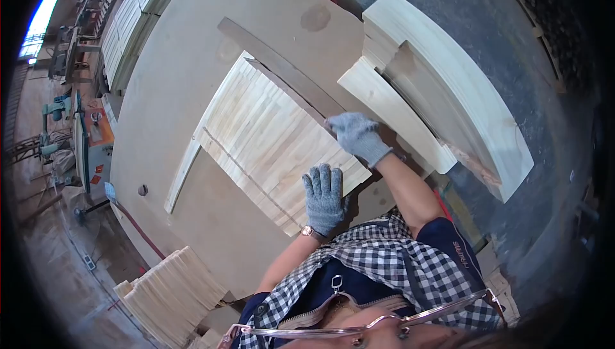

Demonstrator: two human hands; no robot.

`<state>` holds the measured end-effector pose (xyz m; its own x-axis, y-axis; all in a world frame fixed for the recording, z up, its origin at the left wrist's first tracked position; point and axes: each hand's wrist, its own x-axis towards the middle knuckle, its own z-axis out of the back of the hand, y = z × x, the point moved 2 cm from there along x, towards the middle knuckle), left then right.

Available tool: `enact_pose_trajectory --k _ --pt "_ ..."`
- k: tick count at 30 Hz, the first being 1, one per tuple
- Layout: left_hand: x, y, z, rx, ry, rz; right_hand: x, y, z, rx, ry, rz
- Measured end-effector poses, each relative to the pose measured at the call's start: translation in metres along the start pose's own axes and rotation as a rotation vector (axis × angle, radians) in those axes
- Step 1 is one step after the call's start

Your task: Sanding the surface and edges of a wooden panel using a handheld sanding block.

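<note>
A pale wooden panel (262, 134) made of many narrow strips lies on the brown work table (160, 118), with a thin dark line running across it near its left side. My left hand (324, 198), in a grey knit glove, rests flat on the panel's near part with its fingers stretched out. At the panel's right edge, my gloved right hand (360, 137) is curled closed; whatever its fingers hold, if anything, is hidden. A narrow pale wooden strip (184, 176) extends from the panel's left corner. Beyond the right edge lies a long flat brown strip (275, 57).
Large curved pale boards (461, 92) stand along the table's right side, with a shorter board (397, 115) beside them. Stacked boards sit at the far left (138, 25) and lower left (176, 291). A small dark knob (143, 190) lies near the left edge.
</note>
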<state>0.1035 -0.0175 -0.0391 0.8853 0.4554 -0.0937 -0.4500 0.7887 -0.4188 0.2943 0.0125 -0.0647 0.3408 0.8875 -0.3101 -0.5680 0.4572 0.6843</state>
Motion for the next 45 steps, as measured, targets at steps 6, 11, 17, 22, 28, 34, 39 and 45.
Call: enact_pose_trajectory --k 6,11,17,22,28,34,39,45 --pt "0.003 -0.008 -0.001 -0.006 0.017 -0.002 0.032 -0.011 -0.012 -0.15 -0.017 0.058" --pt "0.007 -0.008 0.009 -0.001 0.033 0.009 0.018 0.021 0.012 0.078 -0.034 0.264" --pt "0.005 -0.013 0.008 0.01 0.033 0.008 0.043 0.004 -0.001 -0.216 -0.168 -0.027" --pt "-0.012 0.013 0.018 -0.156 -0.096 0.042 0.051 0.008 0.001 -0.146 -0.085 -0.097" --pt "-0.078 0.119 0.034 -0.161 -0.724 0.876 0.048 0.004 0.005 -0.12 -0.106 0.002" --pt "-0.078 0.138 0.022 -1.088 -0.722 0.913 0.05 -0.014 0.002 0.07 -0.158 0.133" --pt "-0.082 0.138 0.021 -1.066 -0.688 0.763 0.053 -0.017 0.004 0.063 -0.114 0.107" --pt "-0.072 0.134 0.025 -0.991 -0.618 0.845 0.053 -0.007 -0.001 -0.076 -0.204 0.185"
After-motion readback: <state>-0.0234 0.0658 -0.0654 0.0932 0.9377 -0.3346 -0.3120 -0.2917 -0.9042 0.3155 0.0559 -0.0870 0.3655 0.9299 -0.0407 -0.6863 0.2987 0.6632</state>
